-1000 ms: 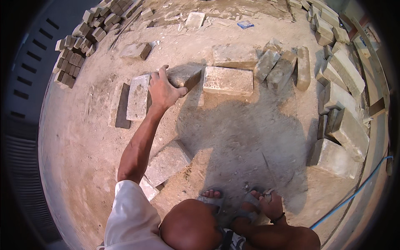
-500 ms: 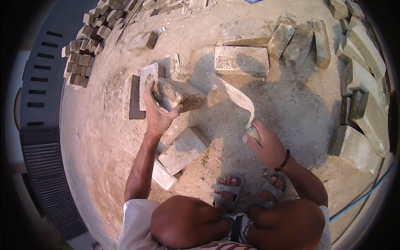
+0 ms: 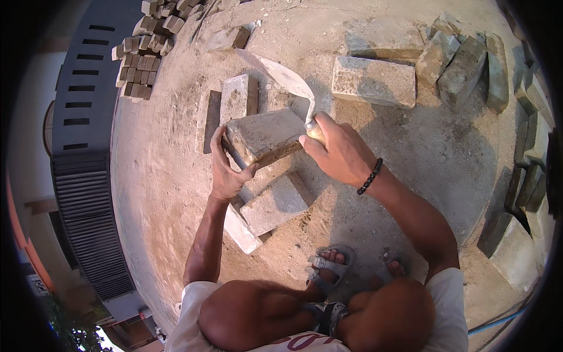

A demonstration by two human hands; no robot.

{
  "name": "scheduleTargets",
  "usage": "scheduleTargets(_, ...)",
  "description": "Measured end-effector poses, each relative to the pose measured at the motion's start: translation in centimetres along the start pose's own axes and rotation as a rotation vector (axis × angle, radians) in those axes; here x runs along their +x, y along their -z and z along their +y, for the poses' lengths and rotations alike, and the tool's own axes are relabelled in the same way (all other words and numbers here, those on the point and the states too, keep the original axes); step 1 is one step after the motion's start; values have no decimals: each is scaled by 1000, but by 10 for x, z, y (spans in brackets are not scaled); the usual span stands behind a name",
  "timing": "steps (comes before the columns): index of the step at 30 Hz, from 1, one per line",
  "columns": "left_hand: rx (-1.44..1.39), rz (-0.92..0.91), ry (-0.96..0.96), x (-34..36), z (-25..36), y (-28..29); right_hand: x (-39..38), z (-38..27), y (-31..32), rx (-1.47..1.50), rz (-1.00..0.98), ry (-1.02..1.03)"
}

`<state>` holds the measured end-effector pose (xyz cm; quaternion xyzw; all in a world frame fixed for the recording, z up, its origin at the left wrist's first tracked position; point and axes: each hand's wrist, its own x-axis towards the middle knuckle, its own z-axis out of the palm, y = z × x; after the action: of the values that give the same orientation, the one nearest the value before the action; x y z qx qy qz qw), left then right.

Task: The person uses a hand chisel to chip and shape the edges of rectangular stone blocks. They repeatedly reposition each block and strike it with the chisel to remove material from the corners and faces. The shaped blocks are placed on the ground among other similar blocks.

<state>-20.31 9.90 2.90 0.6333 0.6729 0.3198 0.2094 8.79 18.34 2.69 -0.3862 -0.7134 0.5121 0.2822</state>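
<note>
We record 1 grey block [image 3: 264, 130] just left of the centre of the frame, tilted and, as we judge it, raised off the ground. The left hand [image 3: 229, 178] grasps its left end, with the thumb at the near lower corner. The right hand [image 3: 347, 149] is wrapped around the handle of a trowel [image 3: 282, 77], whose blade points to the upper left beyond the block's far side. Whether that handle touches the block's right end we cannot say for certain, as the fingers cover the junction. On progress, we find the block taken up and the trowel in hand; we judge the work itself little advanced, since brown crust remains along the near edge and the blade lies against no face we can see. Not in hand are 2 upper-left blocks [image 3: 239, 97], 2 lower blocks [image 3: 277, 204] lying together, and 1 pale block [image 3: 375, 80] at upper right. On edges, the near lower edge faces the lower pair just beneath, and the upper-left pair stands close to the far left corner, so we rate movement there as tight. The broadest stretch of ground [image 3: 437, 161] lies right of centre, between the right forearm and the stacked blocks [image 3: 511, 252] at the right rim.
</note>
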Motion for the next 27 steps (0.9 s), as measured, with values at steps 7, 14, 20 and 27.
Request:
scheduleTargets(7, -175, 24, 45, 2, -2, -9, -2, 91, -41, -133, -182, -143)
scheduleTargets(14, -312, 57, 154, -27, -15, -3, -16, 2, -28, -35, -253, 68)
scheduleTargets(20, -284, 118, 143, -36, -16, -9, 15, 42, -27, -262, -288, -114)
scheduleTargets(27, -216, 142, 93, -28, -14, -12, -25, 1, -50, -142, -399, 28)
